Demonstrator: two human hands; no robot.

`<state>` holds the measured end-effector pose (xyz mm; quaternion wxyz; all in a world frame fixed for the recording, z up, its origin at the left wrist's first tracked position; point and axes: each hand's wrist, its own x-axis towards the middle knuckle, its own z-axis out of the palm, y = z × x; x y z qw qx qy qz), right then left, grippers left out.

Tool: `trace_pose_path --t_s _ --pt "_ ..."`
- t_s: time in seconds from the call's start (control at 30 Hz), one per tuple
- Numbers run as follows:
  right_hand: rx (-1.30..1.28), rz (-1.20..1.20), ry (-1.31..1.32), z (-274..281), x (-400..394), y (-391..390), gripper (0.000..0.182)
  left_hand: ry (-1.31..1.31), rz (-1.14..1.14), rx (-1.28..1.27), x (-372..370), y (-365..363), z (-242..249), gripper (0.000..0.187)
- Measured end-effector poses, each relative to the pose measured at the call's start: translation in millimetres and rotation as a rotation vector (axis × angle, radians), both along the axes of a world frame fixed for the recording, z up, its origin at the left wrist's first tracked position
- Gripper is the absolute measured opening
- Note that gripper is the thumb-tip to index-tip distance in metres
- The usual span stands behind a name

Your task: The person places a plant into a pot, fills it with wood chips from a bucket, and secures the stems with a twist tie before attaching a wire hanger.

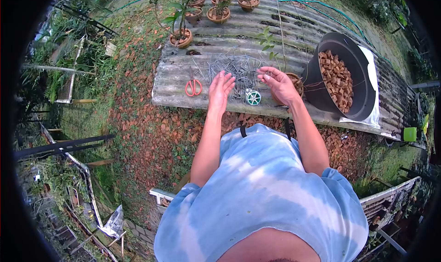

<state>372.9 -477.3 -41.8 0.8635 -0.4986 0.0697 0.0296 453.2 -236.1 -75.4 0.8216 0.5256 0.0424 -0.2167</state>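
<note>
My left hand (221, 91) is raised over the near edge of the corrugated sheet (172, 85), fingers stretched out, with nothing seen in it. My right hand (279, 85) is closed in a pinch of thumb and forefinger; what it holds is too small and thin to make out against the wires behind. Between and beyond the hands lies a tangled heap of grey metal wire pieces (232, 66). A green and white reel of garden tie (253, 97) rests in front of the heap. Left of my left hand are red-handled scissors (193, 88).
A large black pot (314, 82) lies tilted at the right, filled with brown chunks (336, 78), on a white sack (371, 87). Behind my right hand stands a clay pot (295, 81) with a plant. Several potted plants (181, 40) line the back. A green hose (321, 7) runs behind.
</note>
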Motion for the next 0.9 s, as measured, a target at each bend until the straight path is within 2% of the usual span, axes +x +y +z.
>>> trace_pose_path --t_s 0.07,0.17,0.2,0.3,0.33,0.47,0.63,0.73,0.9 --pt "-0.024 0.118 -0.004 -2.2 -5.7 0.2 0.040 -0.109 -0.046 0.229 -18.9 -8.1 18.2 0.054" --pt "-0.138 0.241 -0.011 12.0 -16.8 3.6 0.042 -0.190 -0.057 0.102 -41.3 -15.1 29.4 0.054" --pt "-0.205 0.282 0.002 18.6 -20.2 3.6 0.044 -0.248 -0.034 0.108 -48.6 -19.3 32.0 0.045" --pt "-0.191 0.355 -0.002 24.0 -27.8 3.5 0.045 -0.331 -0.131 0.229 -62.1 -23.4 29.6 0.034" --pt "-0.203 0.391 -0.066 21.1 -28.8 1.5 0.046 -0.380 -0.085 0.254 -67.3 -28.6 28.8 0.022" --pt "-0.249 0.326 -0.118 21.5 -38.0 3.5 0.047 -0.627 -0.018 0.629 -90.2 -28.7 50.9 0.014" --pt "-0.208 0.225 0.004 9.9 -43.6 -1.5 0.037 -0.806 0.131 0.677 -112.9 -35.1 62.1 0.014" --pt "-0.188 0.248 0.007 5.1 -41.9 -7.2 0.026 -0.855 0.184 0.659 -118.6 -39.4 61.1 0.015" --pt "-0.176 0.223 0.031 7.0 -41.7 -9.4 0.028 -0.897 0.175 0.630 -120.8 -40.2 59.6 0.015"
